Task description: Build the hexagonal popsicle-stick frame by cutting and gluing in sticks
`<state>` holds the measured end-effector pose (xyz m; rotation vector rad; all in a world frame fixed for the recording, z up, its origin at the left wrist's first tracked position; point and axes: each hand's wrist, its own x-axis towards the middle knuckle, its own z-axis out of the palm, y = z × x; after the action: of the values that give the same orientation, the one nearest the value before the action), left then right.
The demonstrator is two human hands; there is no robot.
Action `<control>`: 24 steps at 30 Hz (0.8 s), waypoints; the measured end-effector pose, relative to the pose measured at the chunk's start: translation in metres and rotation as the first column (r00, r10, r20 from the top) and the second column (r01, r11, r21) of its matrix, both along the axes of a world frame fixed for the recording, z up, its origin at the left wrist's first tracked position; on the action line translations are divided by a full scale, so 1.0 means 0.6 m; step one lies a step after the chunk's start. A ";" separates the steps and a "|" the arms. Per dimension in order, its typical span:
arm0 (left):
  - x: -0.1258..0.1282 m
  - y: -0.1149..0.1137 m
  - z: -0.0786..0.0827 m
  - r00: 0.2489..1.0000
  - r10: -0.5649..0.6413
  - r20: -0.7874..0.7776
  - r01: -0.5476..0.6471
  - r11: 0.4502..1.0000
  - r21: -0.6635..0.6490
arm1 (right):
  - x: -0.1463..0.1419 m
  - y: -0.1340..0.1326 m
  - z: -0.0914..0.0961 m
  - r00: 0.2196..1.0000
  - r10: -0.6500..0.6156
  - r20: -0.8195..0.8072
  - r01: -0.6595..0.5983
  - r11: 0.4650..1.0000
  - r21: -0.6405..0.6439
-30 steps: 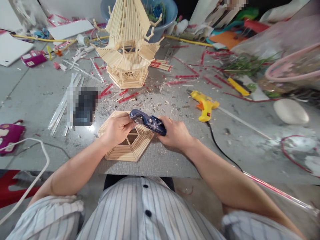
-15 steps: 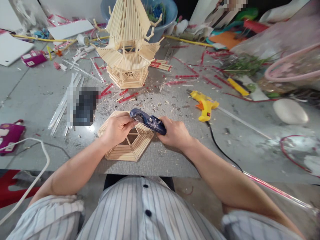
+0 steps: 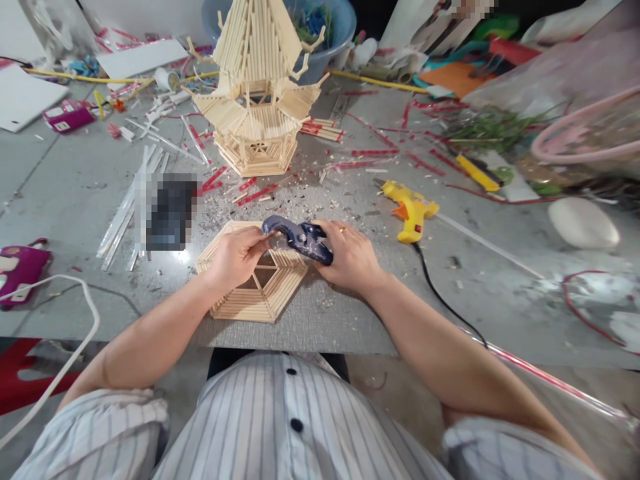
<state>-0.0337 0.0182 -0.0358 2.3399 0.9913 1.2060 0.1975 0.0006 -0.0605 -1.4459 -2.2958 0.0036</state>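
Observation:
A flat hexagonal frame of wooden sticks (image 3: 260,300) lies at the near edge of the grey table (image 3: 75,193). My right hand (image 3: 350,260) is closed round the handles of a dark blue cutter (image 3: 299,238), held just above the frame's far side. My left hand (image 3: 235,257) hovers over the frame with its fingers pinched together right at the cutter's jaws; what they pinch is too small to make out.
A tall stick pagoda (image 3: 257,93) stands behind. A yellow glue gun (image 3: 411,212) with a black cord lies to the right. Red strips, stick offcuts and white rods litter the table. A blurred dark object (image 3: 167,212) sits left, a white cable (image 3: 85,300) near left.
My right hand has moved slightly left and rolled over the cutter, so its fingers now show on top. The left hand and hexagonal frame stay where they were.

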 end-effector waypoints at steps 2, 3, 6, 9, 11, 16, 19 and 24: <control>-0.001 0.001 -0.001 1.000 -0.007 -0.016 0.007 1.000 0.026 | -0.001 -0.001 -0.001 1.000 0.029 -0.006 -0.029 0.999 0.014; -0.001 0.001 -0.002 1.000 -0.012 -0.023 0.013 0.999 0.038 | -0.001 -0.002 -0.001 0.999 0.036 -0.010 -0.036 0.999 0.023; -0.003 0.001 -0.003 0.999 -0.024 -0.049 0.028 0.997 0.073 | -0.003 -0.004 0.000 0.999 0.053 -0.010 -0.053 0.997 0.053; -0.004 0.001 -0.003 0.997 -0.028 -0.068 0.034 0.994 0.100 | -0.003 -0.005 0.000 0.998 0.062 -0.012 -0.061 0.997 0.052; -0.004 0.001 -0.003 0.997 -0.019 -0.077 0.027 0.994 0.104 | -0.004 -0.005 0.000 0.998 0.056 -0.010 -0.055 0.998 0.030; -0.004 0.001 -0.003 0.996 -0.009 -0.090 0.019 0.993 0.113 | -0.004 -0.006 -0.001 0.999 0.037 0.001 -0.037 0.999 0.013; -0.003 0.001 -0.004 0.997 -0.006 -0.075 0.017 0.990 0.138 | -0.004 -0.006 -0.001 0.999 0.032 0.013 -0.032 0.999 0.001; -0.002 0.001 -0.001 0.997 -0.024 -0.069 0.033 0.991 0.127 | -0.005 -0.007 0.000 0.999 0.016 0.036 -0.015 0.999 -0.037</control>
<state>-0.0350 0.0187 -0.0366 2.4995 0.9238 1.2213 0.1944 -0.0034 -0.0602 -1.4576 -2.3480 0.0238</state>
